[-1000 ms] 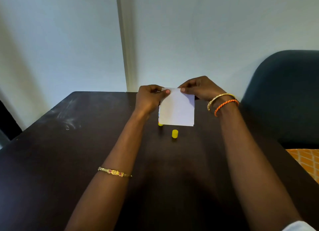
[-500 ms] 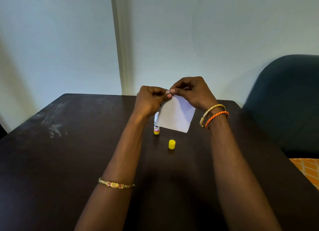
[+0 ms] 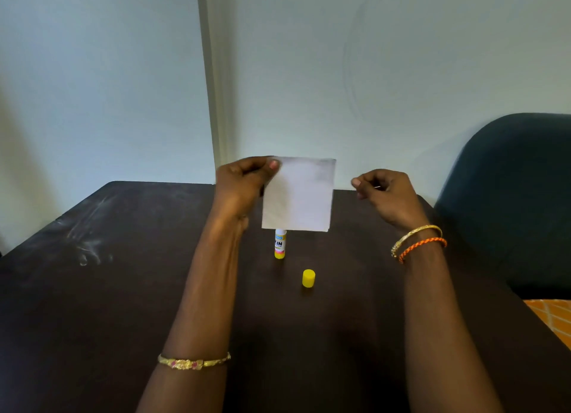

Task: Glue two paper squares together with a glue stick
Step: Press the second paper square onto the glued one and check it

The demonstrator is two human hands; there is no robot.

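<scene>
My left hand [image 3: 244, 184] pinches the upper left corner of the white paper squares [image 3: 299, 196] and holds them upright above the dark table [image 3: 92, 289]. A second edge shows at the lower right corner, so two sheets lie one on the other. My right hand [image 3: 386, 193] hovers to the right of the paper, apart from it, fingers curled and holding nothing. A glue stick [image 3: 280, 244] stands upright on the table, its top hidden behind the paper's lower edge. Its yellow cap [image 3: 308, 278] stands on the table a little nearer to me.
A pale wall rises right behind the table's far edge. A dark blue chair [image 3: 513, 196] stands at the table's right side, with an orange patterned surface [image 3: 553, 317] below it. Pale smudges mark the table's left part.
My right hand has let go of the paper's top edge and moved off to the right. My left hand has raised the paper and turned it square to me.
</scene>
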